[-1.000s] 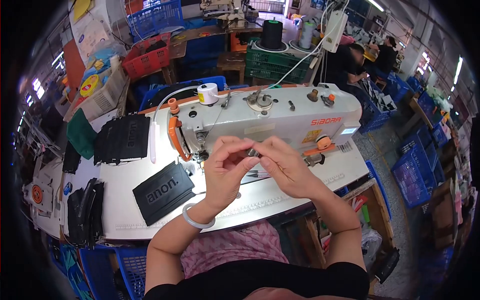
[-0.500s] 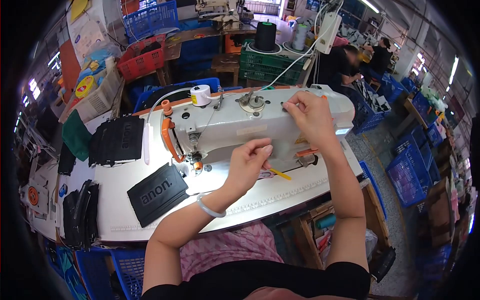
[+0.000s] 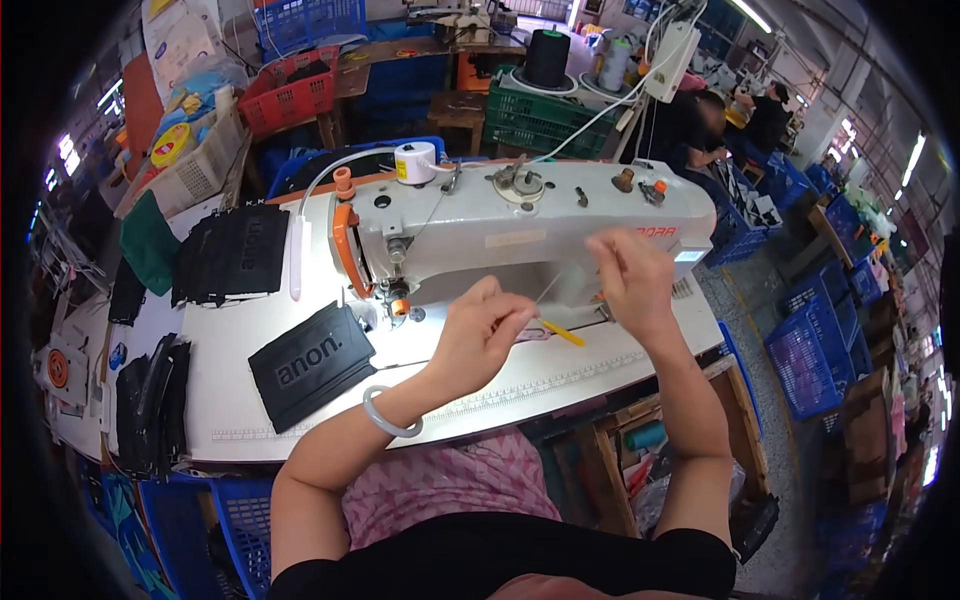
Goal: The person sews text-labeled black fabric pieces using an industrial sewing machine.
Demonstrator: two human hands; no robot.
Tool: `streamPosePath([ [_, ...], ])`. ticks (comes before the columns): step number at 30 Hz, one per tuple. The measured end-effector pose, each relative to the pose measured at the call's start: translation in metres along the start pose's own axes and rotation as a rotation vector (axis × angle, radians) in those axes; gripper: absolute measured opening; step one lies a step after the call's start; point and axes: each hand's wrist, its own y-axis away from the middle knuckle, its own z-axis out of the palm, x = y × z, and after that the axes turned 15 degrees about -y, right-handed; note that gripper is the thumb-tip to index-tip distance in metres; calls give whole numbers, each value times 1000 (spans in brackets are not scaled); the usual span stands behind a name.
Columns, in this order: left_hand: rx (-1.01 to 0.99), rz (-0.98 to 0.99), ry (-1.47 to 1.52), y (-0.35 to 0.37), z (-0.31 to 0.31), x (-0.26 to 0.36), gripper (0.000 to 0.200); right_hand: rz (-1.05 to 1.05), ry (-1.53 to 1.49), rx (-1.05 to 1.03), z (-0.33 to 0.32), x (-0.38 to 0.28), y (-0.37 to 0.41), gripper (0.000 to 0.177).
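My left hand [image 3: 482, 335], with a pale bangle on its wrist, is closed in a pinch in front of the sewing machine [image 3: 470, 228]. A thin pale thread [image 3: 547, 288] slants up from its fingertips toward my right hand [image 3: 635, 285], which is also pinched and somewhat blurred. Whether the left fingers cover anything besides the thread is hidden. Just beyond the left fingertips a slim yellow tool [image 3: 563, 332] lies on the machine bed. A black fabric piece marked "anon." [image 3: 312, 366] rests left of my left hand, near the needle area.
More black pieces [image 3: 232, 255] and a black stack [image 3: 152, 408] are on the left of the white table [image 3: 225, 405]. Behind the machine stand a black thread cone [image 3: 547, 60] and a green crate [image 3: 540, 118]. An open drawer [image 3: 610, 470] is at lower right. Co-workers sit farther right.
My right hand has come down from the top of the machine toward the front. My left hand has shifted slightly down and left. The view has tilted a little.
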Motion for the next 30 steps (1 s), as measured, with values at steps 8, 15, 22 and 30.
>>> streamPosePath([
  [8,151,-254,229,-19,49,4,17,168,41,-25,7,11,-60,12],
  [15,114,-214,223,-16,60,14,13,257,49,13,-3,2,-19,10],
  [22,-50,131,-220,28,6,7,14,-117,239,-148,-10,-13,11,27],
  [30,53,131,-46,44,-37,3,22,640,-640,-599,49,-68,62,49],
])
